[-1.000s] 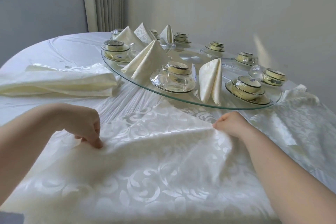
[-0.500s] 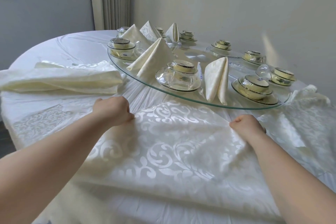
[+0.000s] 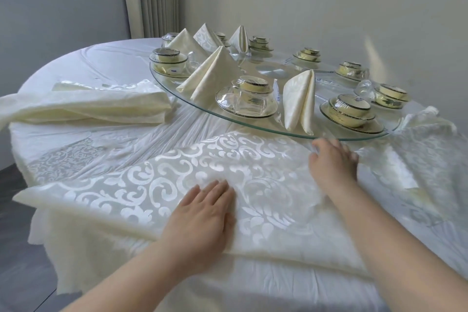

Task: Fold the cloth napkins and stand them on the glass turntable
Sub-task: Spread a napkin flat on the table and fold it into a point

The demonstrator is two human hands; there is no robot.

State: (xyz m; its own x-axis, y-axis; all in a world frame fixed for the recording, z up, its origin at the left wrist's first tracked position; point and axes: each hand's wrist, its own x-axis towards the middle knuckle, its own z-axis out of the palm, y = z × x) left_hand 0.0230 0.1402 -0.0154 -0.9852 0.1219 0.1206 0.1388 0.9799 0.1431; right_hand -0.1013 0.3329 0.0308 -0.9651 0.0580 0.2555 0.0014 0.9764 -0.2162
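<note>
The surface (image 3: 76,63) is round and covered with a white cloth. The glass turntable (image 3: 253,128) sits on its far half. One patterned napkin (image 3: 157,180) lies spread out on the near half of the surface, between the person and the turntable rim. Its left corner reaches the near-left edge of the surface.

The left hand (image 3: 202,215) rests palm down on the near middle of the patterned napkin. Its grip is released: the fingers are straight, close together and flat on the cloth. The right hand (image 3: 331,159) lies palm down on the far right part of the same napkin, just beside the turntable rim. Its grip is likewise released, with the fingers extended over the cloth. The fingertips are blurred.

Folded napkins stand on the turntable. The nearest folded napkin (image 3: 300,101) stands upright at the near rim, just right of a film-wrapped cup set (image 3: 253,95). A tent-shaped napkin (image 3: 212,76) stands left of that set. Three rear napkins (image 3: 240,38) stand along the far left rim.

A pile of unfolded napkins (image 3: 88,106) lies on the surface left of the turntable. A crumpled napkin (image 3: 425,119) lies at the turntable's right.
</note>
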